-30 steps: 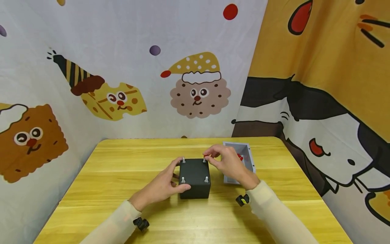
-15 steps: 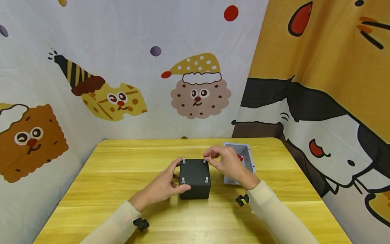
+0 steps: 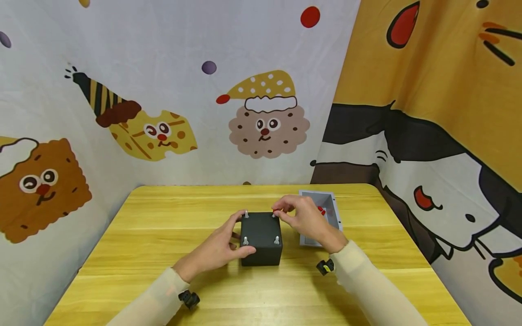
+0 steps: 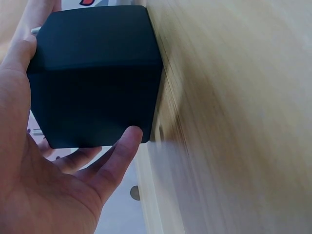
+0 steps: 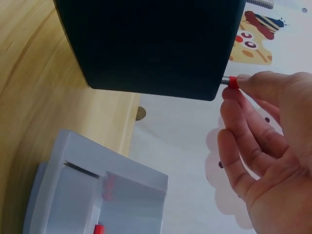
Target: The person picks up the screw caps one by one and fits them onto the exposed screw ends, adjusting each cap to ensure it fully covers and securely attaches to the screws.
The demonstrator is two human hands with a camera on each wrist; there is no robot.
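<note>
A black box (image 3: pixel 261 228) stands on the wooden table, with threaded metal posts upright near its top corners. My left hand (image 3: pixel 216 249) grips its left side, thumb along the front top edge and fingers spread towards the back. At the far right corner, my right hand (image 3: pixel 303 219) pinches a small red cap (image 5: pixel 233 82) between thumb and index finger. In the right wrist view that cap sits at the end of a threaded post (image 5: pixel 225 80), some thread showing below it. The near posts, such as the right one (image 3: pixel 277 240), carry no cap.
Just right of the box is a grey open bin (image 3: pixel 326 198), partly behind my right hand, with several red pieces (image 3: pixel 321 210) inside. Printed curtains (image 3: pixel 228 172) hang behind the wooden table (image 3: pixel 163 208) and along its sides.
Hardly anything differs: my right hand stays at the far right post with the red cap, its fingers shifting very slightly. The left hand and box keep their places.
</note>
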